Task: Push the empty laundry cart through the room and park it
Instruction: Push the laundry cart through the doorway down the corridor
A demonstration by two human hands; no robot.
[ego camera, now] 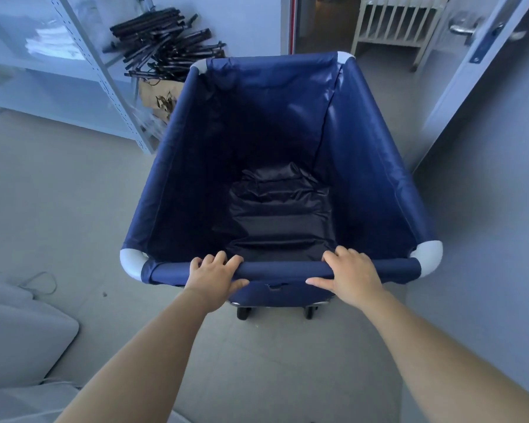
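Laundry cart (pixel 364 166), left hand (pixel 214 277) and right hand (pixel 353 277) grip wrapped round near rail

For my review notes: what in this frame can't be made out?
Head view:
- Front wheels of the cart: hidden under its blue bag.
- Palms of left hand and right hand: pressed against the rim bar.
- The shelf's contents: blurred.
- The crib: cut off by the top edge.

One laundry cart (pixel 364 166). My hands, two: left hand (pixel 213 277), right hand (pixel 350 274). Four white corner caps (pixel 132 261) on cart. Two castors (pixel 244 313) in sight beneath. One metal shelf unit (pixel 104 74). One heap of black rods (pixel 165 47), too tangled to count. One wooden crib (pixel 391 22). One door (pixel 477 65), one lever handle (pixel 463 27).
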